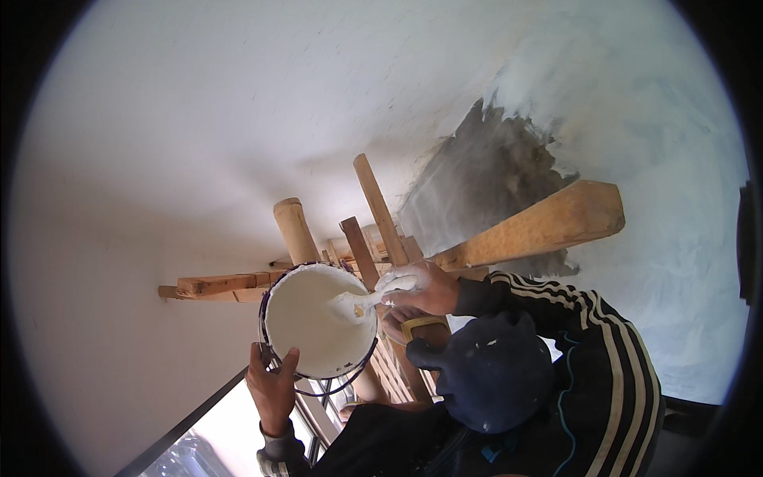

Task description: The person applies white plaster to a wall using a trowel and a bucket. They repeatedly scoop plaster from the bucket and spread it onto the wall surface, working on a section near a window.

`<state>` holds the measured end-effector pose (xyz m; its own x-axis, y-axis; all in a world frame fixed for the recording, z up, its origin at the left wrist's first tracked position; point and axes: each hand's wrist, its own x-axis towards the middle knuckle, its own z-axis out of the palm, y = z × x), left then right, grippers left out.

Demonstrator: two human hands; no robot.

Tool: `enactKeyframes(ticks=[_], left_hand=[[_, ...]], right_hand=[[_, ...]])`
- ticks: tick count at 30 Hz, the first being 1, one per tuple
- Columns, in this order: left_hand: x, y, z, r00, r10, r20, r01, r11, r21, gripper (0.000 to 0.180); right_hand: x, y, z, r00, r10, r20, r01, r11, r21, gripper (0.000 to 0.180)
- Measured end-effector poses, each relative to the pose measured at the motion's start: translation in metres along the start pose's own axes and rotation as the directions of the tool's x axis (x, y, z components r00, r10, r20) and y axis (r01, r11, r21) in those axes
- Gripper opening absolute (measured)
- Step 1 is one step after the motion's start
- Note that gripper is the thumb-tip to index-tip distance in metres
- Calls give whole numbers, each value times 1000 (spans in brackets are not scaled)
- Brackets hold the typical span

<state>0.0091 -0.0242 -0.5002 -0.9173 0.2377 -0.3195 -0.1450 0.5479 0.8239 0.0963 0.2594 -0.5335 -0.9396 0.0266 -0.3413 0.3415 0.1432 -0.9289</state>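
Note:
A round bucket (306, 350) of thick white paste is tilted toward me in the middle of the head view. My left hand (272, 389) grips its lower left rim, thumb on the near side. A thin handle hoop hangs under the bucket. On the other side, my right hand (429, 288) is closed around a paste-coated putty knife (362, 304). Its blade lies over the paste at the bucket's right edge, with white paste clinging to it. My right sleeve is dark with pale stripes.
Wooden scaffold poles and planks stand behind the bucket; a thick beam (548, 222) juts right. A grey unfinished patch (493, 171) breaks the whitish wall (668, 238). A rounded dark blue shape (497, 374) lies below my right forearm. Bright window openings (238, 429) show lower left.

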Motion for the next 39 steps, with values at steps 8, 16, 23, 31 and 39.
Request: enactKeyframes(ticks=[8, 16, 23, 31, 39], left_hand=[[5, -7, 9, 998, 56, 18, -57, 997, 55, 32], [2, -2, 0, 999, -38, 12, 38, 998, 45, 38], [-5, -12, 3, 999, -3, 32, -2, 988, 154, 40], [-20, -18, 8, 982, -182, -39, 170, 962, -213, 40], [-7, 1, 0, 988, -142, 61, 154, 932, -327, 32]], right_hand=[[-8, 7, -12, 990, -97, -105, 110, 986, 124, 23], [5, -18, -3, 989, -136, -60, 129, 985, -116, 17], [-6, -11, 1, 975, -151, -166, 156, 988, 18, 16], [-5, -51, 2, 950, -227, -214, 218, 974, -64, 15], [-19, -122, -7, 815, -578, 43, 531, 714, -456, 22]])
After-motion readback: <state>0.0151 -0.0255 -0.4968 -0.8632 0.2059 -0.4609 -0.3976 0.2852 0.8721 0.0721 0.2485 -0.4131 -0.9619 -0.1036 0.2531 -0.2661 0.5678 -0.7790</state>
